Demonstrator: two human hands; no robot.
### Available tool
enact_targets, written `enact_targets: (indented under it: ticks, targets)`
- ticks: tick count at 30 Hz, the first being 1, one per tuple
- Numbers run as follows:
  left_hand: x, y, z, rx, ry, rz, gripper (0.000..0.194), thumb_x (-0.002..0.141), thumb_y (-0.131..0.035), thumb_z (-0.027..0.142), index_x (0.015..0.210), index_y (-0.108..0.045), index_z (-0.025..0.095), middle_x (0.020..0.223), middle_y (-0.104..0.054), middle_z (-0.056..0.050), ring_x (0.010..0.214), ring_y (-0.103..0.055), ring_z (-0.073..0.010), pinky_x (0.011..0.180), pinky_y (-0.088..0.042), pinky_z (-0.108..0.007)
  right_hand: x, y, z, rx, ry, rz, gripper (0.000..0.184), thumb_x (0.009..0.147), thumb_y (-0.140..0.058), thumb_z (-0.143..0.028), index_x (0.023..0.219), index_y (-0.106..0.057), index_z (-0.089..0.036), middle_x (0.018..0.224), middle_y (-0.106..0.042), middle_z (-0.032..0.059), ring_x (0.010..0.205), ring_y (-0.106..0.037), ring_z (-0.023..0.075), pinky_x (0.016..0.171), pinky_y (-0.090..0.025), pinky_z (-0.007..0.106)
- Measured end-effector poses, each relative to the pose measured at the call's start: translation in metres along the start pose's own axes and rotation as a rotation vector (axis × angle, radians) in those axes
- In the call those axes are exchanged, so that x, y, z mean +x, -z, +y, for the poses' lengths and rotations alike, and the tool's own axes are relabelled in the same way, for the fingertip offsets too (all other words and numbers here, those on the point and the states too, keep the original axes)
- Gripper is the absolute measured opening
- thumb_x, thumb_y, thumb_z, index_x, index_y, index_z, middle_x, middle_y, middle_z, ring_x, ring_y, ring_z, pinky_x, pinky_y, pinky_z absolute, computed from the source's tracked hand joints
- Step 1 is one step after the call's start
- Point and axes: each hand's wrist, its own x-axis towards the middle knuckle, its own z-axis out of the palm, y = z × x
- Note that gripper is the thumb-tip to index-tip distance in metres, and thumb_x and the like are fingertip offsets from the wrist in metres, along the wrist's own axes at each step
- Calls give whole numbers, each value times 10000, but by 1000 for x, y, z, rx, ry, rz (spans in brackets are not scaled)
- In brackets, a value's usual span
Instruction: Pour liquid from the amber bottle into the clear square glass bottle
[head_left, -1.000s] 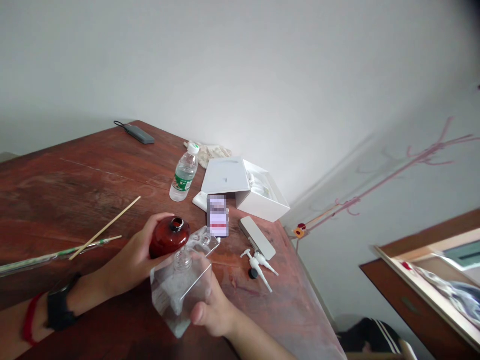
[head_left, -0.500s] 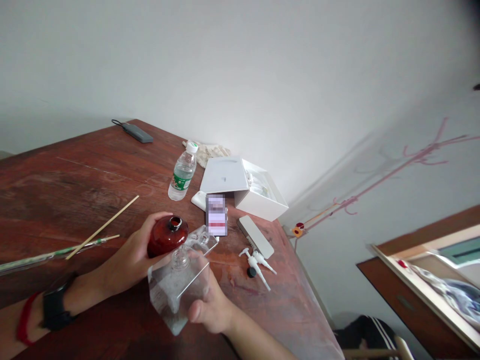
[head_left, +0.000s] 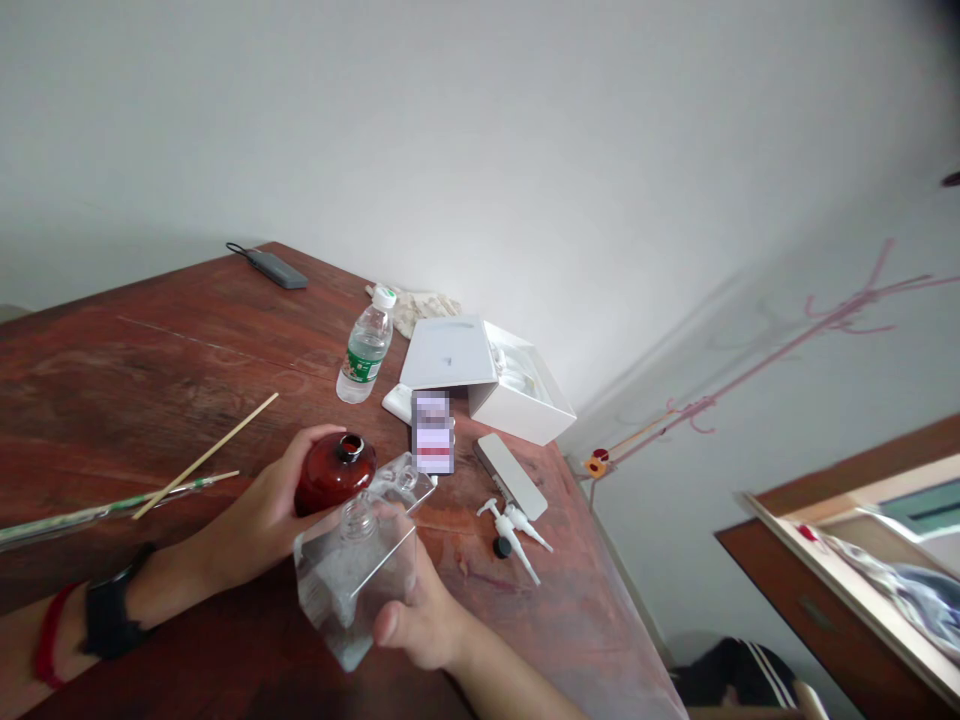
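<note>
My left hand [head_left: 259,520] is wrapped round a round dark red bottle [head_left: 334,478] with an open metal neck, standing on the wooden table [head_left: 150,360]. My right hand [head_left: 424,615] grips a clear square bottle [head_left: 352,575], uncapped and tilted with its neck toward the red bottle. A second clear bottle [head_left: 409,485] lies just behind them. Two white pump heads [head_left: 514,525] and a small black cap [head_left: 499,546] lie to the right.
A water bottle [head_left: 365,347], an open white box [head_left: 487,375], a phone [head_left: 433,432], a flat silver case [head_left: 513,475] and a cloth [head_left: 420,305] stand further back. Wooden sticks [head_left: 206,455] and a thin rod [head_left: 97,512] lie left. A dark power bank [head_left: 277,268] sits far back. The table edge runs along the right.
Almost nothing has changed; both hands keep their hold and the clear bottle has shifted slightly left and down in view.
</note>
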Motion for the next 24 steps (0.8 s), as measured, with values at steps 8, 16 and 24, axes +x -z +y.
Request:
enact_targets:
  ticks: [8, 16, 24]
  targets:
    - [0, 1, -1, -20, 10, -8, 752, 869, -824, 616, 1442, -514, 240, 1375, -753, -159, 1188, -770, -384, 1094, -608, -541, 1, 1, -1, -33, -35, -1, 932, 667, -944, -782, 1328, -534, -267, 1314, -650, 113, 1133, -665, 297, 1069, -493, 484]
    - [1, 1, -3, -31, 16, -2, 781, 844, -855, 648, 1426, -533, 239, 1352, -765, -155, 1185, -775, -392, 1083, -621, -538, 1, 0, -6, -21, -59, 8, 931, 642, -970, -762, 1301, -550, -257, 1291, -669, 110, 1118, -664, 299, 1017, -510, 460]
    - [-1, 0, -7, -55, 32, 5, 783, 838, -863, 595, 1446, -521, 240, 1381, -751, -167, 1203, -768, -399, 1086, -619, -552, 2, -1, -7, -9, -43, -11, 905, 676, -964, -742, 1323, -558, -257, 1311, -673, 113, 1135, -671, 292, 1040, -514, 466]
